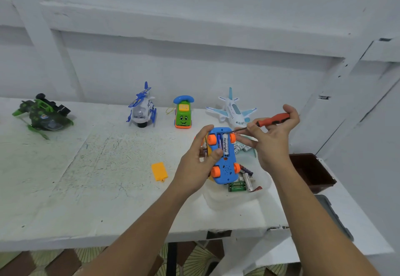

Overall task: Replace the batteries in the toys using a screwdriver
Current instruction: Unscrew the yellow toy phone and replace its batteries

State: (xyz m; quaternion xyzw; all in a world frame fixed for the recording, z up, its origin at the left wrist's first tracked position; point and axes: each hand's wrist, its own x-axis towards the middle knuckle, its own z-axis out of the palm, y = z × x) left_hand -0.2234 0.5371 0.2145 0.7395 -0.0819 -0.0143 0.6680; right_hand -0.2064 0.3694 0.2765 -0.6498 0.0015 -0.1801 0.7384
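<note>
Nearest, the orange cover [159,171] and spare cells [242,182] lie on the white table [86,178]. My left hand [194,167] grips the upturned blue toy car [226,170], thumb on the fitted batteries [225,144]. My right hand [272,139] pinches the red screwdriver [273,119], tip at the compartment's far end. Beyond stand a toy helicopter [141,111], phone car [183,113] and airplane [232,111].

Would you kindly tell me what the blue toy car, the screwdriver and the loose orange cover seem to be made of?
The blue toy car: moulded plastic, smooth, slightly glossy; even colour, moulded speaker holes. The screwdriver: thin dark shaft, likely metal; orange-and-black handle, plastic or rubbery, cannot tell which. The orange cover: probably plastic, matte; flat, evenly coloured, small tab at one edge.
</note>
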